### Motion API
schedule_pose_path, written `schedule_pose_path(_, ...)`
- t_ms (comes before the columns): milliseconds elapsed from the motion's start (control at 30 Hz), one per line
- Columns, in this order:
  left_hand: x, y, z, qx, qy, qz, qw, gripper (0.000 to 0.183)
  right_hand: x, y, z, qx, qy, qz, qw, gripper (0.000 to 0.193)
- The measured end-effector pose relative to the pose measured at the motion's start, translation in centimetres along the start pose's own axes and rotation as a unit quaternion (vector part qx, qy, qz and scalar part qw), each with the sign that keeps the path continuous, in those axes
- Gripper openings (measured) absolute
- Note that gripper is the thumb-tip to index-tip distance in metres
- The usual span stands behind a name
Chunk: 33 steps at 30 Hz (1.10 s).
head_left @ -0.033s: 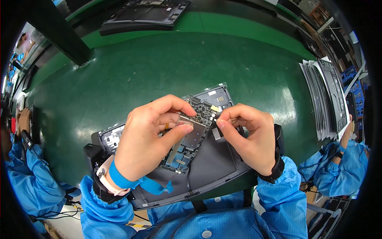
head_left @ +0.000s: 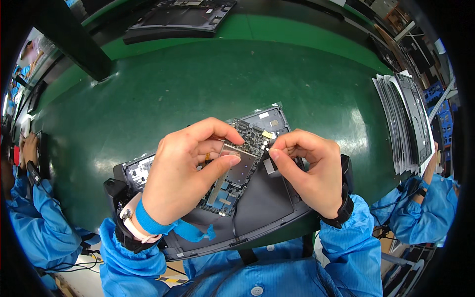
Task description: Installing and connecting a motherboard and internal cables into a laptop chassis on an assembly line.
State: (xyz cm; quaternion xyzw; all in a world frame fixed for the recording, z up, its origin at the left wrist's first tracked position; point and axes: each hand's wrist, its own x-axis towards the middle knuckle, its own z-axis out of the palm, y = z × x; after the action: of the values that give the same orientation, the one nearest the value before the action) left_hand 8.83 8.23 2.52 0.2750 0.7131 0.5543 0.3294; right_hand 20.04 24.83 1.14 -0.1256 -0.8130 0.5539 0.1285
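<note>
My left hand (head_left: 180, 171) is closed on a circuit board (head_left: 245, 166), its thumb and forefinger gripping the upper part. Black with small components, the board lies tilted and has blue patches at its lower end. At the board's right edge my right hand (head_left: 309, 171) makes a pinch beside small white connectors (head_left: 263, 145). Whatever sits between those fingertips is too small to make out. Below both hands is a dark grey device casing (head_left: 267, 198), partly covered by the board. A silvery-grey tab (head_left: 270, 166) shows just left of my right thumb.
The casing rests on a green table (head_left: 178, 79). Another open casing (head_left: 180, 17) lies at the back. A dark post (head_left: 74, 39) rises at the back left. Thin panels (head_left: 398, 123) stand stacked at the right. Co-workers in blue sleeves sit on both sides.
</note>
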Motion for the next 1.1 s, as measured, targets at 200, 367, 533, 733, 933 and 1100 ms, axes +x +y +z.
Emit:
schedule_pose_path(200, 0.2, 0.2, -0.1, 0.014, -0.006, -0.011, 1.0, 0.024, 0.3, 0.2, 0.1, 0.017, -0.004, 0.015, 1.0, 0.003)
schedule_pose_path(367, 0.3, 0.2, -0.3, 0.024, -0.011, -0.003, 1.0, 0.026, 0.4, 0.4, 0.1, 0.04, -0.013, 0.028, 0.999, 0.005)
schedule_pose_path(533, 0.4, 0.0, 0.4, -0.034, 0.021, 0.045, 0.998, 0.036, 0.6, 1.2, 0.4, 0.064, 0.009, 0.022, 0.998, 0.004)
schedule_pose_path(733, 0.4, 0.1, 0.2, -0.082, 0.012, 0.025, 0.996, 0.051, 0.7, 1.2, 0.5, 0.076, 0.025, 0.0, 0.997, 0.005)
schedule_pose_path(933, 0.4, 0.1, 0.2, -0.079, 0.009, 0.033, 0.996, 0.052, 0.8, 1.1, 0.4, 0.072, 0.019, -0.007, 0.997, 0.005)
schedule_pose_path(1100, 0.5, 0.1, 0.2, -0.081, 0.005, 0.04, 0.996, 0.051, 0.8, 1.4, 0.5, 0.064, 0.024, -0.024, 0.997, 0.006)
